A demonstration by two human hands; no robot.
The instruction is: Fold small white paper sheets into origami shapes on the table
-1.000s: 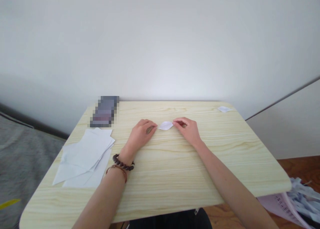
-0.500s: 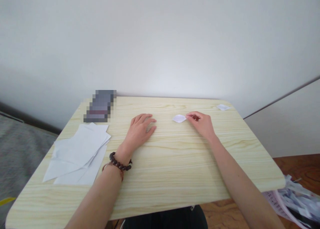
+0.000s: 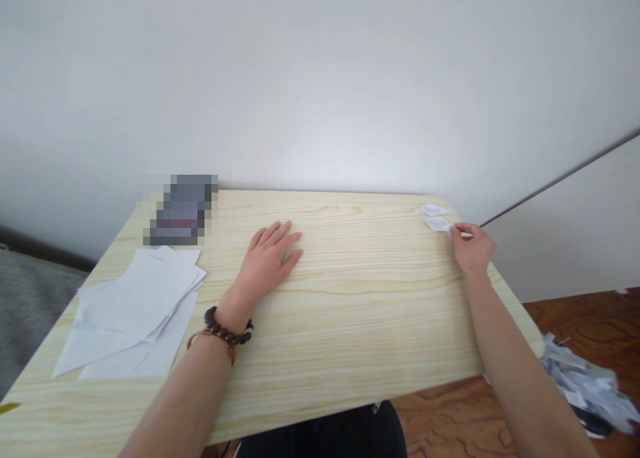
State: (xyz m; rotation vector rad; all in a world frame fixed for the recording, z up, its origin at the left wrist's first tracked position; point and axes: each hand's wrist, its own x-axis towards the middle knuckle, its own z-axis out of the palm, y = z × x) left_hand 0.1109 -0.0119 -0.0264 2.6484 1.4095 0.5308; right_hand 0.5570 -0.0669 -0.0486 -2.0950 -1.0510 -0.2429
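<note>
My right hand (image 3: 470, 246) is at the far right corner of the light wooden table (image 3: 350, 311), its fingertips pinched on a small folded white paper piece (image 3: 439, 224). A second, similar folded paper piece (image 3: 433, 209) lies just behind it, close to the table's back edge. My left hand (image 3: 269, 259) rests flat on the table near the middle, fingers stretched out and holding nothing. A dark bead bracelet and a thin brown band sit on my left wrist.
A loose stack of white paper sheets (image 3: 135, 308) lies at the left of the table. Behind it sits a blurred dark object (image 3: 181, 210). A white wall stands behind the table. A basket of crumpled paper scraps (image 3: 585, 388) is on the wooden floor at the right.
My right hand carried the folded paper piece from the table's middle to the far right corner, beside the other piece. My left hand let go of it and spread flat.
</note>
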